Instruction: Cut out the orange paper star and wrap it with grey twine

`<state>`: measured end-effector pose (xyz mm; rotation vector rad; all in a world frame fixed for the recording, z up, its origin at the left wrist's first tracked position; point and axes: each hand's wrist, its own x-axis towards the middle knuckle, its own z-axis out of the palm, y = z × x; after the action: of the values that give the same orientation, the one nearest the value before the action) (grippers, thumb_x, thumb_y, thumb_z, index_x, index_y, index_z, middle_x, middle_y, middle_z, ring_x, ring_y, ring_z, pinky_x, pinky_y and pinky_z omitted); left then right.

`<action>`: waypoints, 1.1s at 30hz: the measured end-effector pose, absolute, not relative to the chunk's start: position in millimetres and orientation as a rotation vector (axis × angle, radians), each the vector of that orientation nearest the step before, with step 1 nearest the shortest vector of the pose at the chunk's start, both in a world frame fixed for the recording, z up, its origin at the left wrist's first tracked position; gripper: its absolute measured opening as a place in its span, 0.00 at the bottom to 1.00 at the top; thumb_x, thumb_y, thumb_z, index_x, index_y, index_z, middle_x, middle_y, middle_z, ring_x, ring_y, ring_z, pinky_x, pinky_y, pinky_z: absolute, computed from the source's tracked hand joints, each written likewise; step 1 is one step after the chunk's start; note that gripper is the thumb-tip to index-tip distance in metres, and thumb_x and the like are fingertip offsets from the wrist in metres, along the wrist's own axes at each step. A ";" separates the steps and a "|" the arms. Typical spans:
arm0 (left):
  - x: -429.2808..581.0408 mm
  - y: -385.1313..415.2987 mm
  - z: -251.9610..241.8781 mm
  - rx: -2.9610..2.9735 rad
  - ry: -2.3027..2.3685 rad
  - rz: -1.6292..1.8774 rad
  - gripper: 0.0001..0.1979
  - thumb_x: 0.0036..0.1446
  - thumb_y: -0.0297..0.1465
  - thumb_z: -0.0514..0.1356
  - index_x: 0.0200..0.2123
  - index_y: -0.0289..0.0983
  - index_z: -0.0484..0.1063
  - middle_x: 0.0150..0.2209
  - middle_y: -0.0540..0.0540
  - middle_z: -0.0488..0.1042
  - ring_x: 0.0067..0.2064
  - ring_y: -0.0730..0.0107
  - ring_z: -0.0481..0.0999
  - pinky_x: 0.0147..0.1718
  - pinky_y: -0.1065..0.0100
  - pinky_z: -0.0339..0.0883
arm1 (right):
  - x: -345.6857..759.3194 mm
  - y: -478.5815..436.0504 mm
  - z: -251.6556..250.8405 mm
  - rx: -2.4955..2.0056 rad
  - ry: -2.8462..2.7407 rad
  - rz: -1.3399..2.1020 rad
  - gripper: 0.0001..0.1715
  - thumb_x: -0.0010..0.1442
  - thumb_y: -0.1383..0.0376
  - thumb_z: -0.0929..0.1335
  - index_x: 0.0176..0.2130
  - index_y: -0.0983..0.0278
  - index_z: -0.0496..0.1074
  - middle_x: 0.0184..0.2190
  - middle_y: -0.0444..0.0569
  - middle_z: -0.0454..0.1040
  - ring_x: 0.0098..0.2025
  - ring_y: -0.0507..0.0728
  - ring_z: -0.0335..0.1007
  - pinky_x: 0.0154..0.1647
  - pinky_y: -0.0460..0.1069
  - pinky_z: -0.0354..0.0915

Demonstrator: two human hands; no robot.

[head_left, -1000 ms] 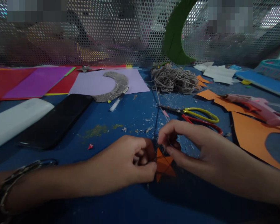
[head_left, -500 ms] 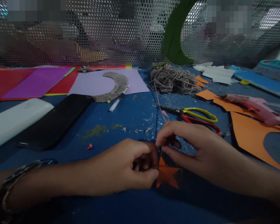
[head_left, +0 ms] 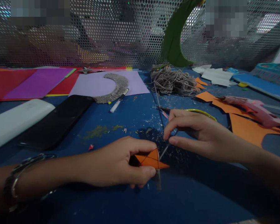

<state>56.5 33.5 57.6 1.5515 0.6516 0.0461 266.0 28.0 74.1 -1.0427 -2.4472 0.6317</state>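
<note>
My left hand [head_left: 130, 165] pinches an orange paper star [head_left: 151, 160] between thumb and fingers, a little above the blue table. Dark pen lines cross the star's face, and part of it is hidden by my fingers. To the right, my right hand [head_left: 193, 133] pinches a strand of grey yarn [head_left: 164, 151] that runs down to the star. Beyond my hands, the yarn leads back to a tangled grey heap [head_left: 175, 81]. Scissors with a yellow handle loop [head_left: 200, 112] lie partly covered behind my right hand.
A pink glue gun [head_left: 256, 109] rests on orange paper scraps [head_left: 245, 130] at right. At left are a black phone [head_left: 58, 121] and a white oblong object [head_left: 18, 119]. Behind lie a yarn-covered crescent [head_left: 121, 84], a marker [head_left: 119, 101] and coloured sheets [head_left: 32, 82]. A green crescent [head_left: 172, 37] hangs before perforated metal.
The star has been lifted and turned in my left hand, and its lined face now shows. My right hand has moved right, away from my left, with the yarn stretched between them.
</note>
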 end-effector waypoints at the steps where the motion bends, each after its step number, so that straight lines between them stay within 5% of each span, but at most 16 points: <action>1: 56.7 33.6 57.4 1.531 0.657 0.047 0.06 0.52 0.26 0.53 0.24 0.36 0.59 0.19 0.56 0.63 0.21 0.83 0.64 0.21 0.81 0.59 | 266.7 28.8 73.9 -1.026 -2.470 0.659 0.07 0.56 0.63 0.65 0.32 0.64 0.71 0.28 0.45 0.66 0.32 0.49 0.62 0.35 0.45 0.58; 10: 57.9 36.0 53.0 1.378 0.695 0.277 0.06 0.55 0.28 0.53 0.27 0.36 0.60 0.19 0.57 0.66 0.19 0.85 0.64 0.19 0.82 0.58 | 261.6 29.7 71.7 -0.983 -2.577 0.806 0.08 0.58 0.69 0.61 0.27 0.66 0.66 0.23 0.42 0.66 0.24 0.46 0.60 0.26 0.41 0.56; 22: 62.1 41.3 51.5 1.527 0.944 0.373 0.06 0.56 0.32 0.52 0.28 0.36 0.59 0.19 0.58 0.65 0.14 0.86 0.60 0.14 0.80 0.53 | 257.2 16.8 60.5 -0.714 -2.683 -0.186 0.15 0.61 0.69 0.58 0.28 0.66 0.69 0.22 0.46 0.65 0.25 0.50 0.57 0.28 0.45 0.55; 33: 62.3 34.7 50.7 1.632 0.869 0.229 0.06 0.53 0.30 0.54 0.25 0.36 0.64 0.18 0.57 0.64 0.16 0.84 0.60 0.14 0.82 0.54 | 250.3 17.1 64.9 -0.867 -2.487 0.325 0.07 0.59 0.69 0.62 0.31 0.64 0.68 0.25 0.44 0.69 0.26 0.47 0.63 0.28 0.42 0.58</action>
<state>62.3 34.7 50.7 1.6316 0.8687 0.2288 250.3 17.1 64.9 -0.8673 -2.4870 0.3251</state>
